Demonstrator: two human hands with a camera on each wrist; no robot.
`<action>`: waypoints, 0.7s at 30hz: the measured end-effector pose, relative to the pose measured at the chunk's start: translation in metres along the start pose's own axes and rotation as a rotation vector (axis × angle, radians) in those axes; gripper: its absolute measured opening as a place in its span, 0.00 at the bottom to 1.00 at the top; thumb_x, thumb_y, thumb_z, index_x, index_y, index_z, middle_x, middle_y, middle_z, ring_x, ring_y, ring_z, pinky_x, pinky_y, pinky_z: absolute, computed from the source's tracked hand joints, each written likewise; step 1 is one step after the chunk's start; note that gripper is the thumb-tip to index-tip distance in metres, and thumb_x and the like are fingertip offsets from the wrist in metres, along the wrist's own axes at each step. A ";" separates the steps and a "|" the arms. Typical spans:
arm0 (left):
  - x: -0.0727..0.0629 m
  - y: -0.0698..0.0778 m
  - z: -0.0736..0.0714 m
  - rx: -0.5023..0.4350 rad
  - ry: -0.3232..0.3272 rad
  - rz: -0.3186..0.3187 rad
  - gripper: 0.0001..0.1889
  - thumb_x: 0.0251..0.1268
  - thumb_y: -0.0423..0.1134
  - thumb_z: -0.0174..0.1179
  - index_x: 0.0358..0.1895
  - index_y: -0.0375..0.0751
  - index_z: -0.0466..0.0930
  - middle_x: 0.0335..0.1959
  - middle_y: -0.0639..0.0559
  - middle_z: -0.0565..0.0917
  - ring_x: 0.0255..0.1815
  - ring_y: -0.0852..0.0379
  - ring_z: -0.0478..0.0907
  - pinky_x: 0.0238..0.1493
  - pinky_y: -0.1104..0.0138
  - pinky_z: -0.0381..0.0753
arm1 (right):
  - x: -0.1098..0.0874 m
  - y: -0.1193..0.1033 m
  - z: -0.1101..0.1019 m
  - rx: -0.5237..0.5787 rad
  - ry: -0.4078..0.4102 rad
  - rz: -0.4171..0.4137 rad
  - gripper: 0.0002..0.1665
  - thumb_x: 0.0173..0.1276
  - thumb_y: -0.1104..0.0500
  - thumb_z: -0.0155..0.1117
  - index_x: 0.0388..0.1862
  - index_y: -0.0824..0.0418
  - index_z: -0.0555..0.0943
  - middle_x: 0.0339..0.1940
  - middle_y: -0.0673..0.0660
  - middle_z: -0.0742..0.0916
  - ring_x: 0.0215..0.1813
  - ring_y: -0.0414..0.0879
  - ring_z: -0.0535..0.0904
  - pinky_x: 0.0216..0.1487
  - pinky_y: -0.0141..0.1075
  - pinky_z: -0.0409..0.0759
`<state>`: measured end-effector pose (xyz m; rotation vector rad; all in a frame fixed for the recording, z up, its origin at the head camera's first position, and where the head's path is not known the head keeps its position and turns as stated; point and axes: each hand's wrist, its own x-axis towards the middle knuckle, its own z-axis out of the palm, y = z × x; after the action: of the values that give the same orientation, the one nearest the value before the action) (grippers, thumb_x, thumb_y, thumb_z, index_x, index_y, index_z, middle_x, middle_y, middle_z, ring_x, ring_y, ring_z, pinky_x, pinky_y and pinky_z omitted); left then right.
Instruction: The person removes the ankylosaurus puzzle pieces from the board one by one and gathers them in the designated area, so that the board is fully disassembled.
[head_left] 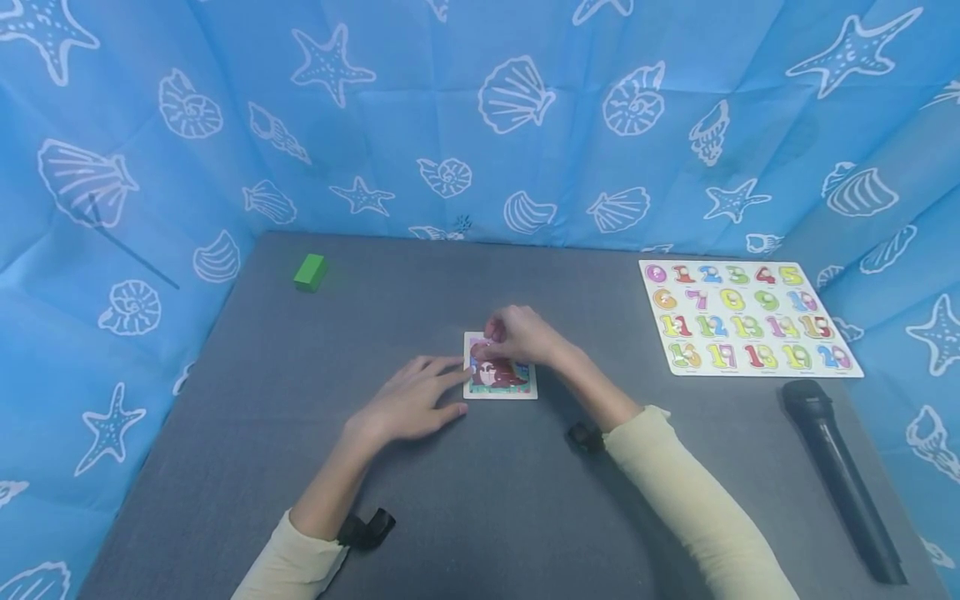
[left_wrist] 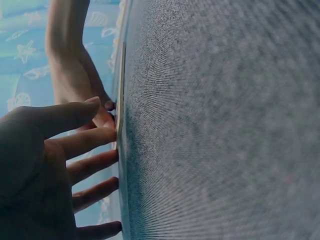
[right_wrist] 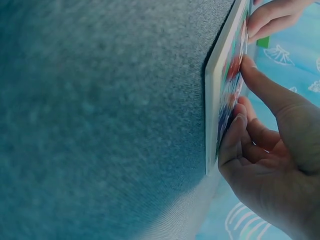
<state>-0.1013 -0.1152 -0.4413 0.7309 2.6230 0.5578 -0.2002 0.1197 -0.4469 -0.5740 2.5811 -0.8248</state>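
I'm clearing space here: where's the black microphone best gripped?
I'd grip the black microphone mid-handle, coming straight down from above and closing across its length. It lies on its side, the handle long and slim, while its wider head sits close to the number board.

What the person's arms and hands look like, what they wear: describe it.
The left hand and right hand wear no gloves; plain pale-yellow sleeves stop short of them. A small black device sits near each sleeve's end.
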 end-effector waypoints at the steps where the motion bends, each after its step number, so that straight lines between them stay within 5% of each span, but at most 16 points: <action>1: 0.000 0.000 0.000 0.000 -0.002 -0.001 0.32 0.82 0.54 0.61 0.83 0.53 0.69 0.87 0.47 0.66 0.87 0.39 0.62 0.87 0.39 0.62 | 0.000 0.001 0.000 0.004 -0.001 -0.003 0.20 0.65 0.48 0.84 0.44 0.61 0.87 0.37 0.56 0.90 0.38 0.46 0.84 0.41 0.34 0.83; 21: -0.001 0.002 -0.003 -0.018 -0.008 -0.010 0.32 0.82 0.53 0.61 0.83 0.53 0.69 0.87 0.46 0.66 0.87 0.39 0.62 0.88 0.39 0.61 | -0.005 0.000 0.000 0.025 0.009 -0.071 0.20 0.67 0.49 0.82 0.48 0.62 0.87 0.40 0.56 0.90 0.40 0.45 0.84 0.43 0.34 0.84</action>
<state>-0.1005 -0.1148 -0.4378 0.7125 2.6092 0.5740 -0.1963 0.1223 -0.4456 -0.6592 2.5679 -0.8831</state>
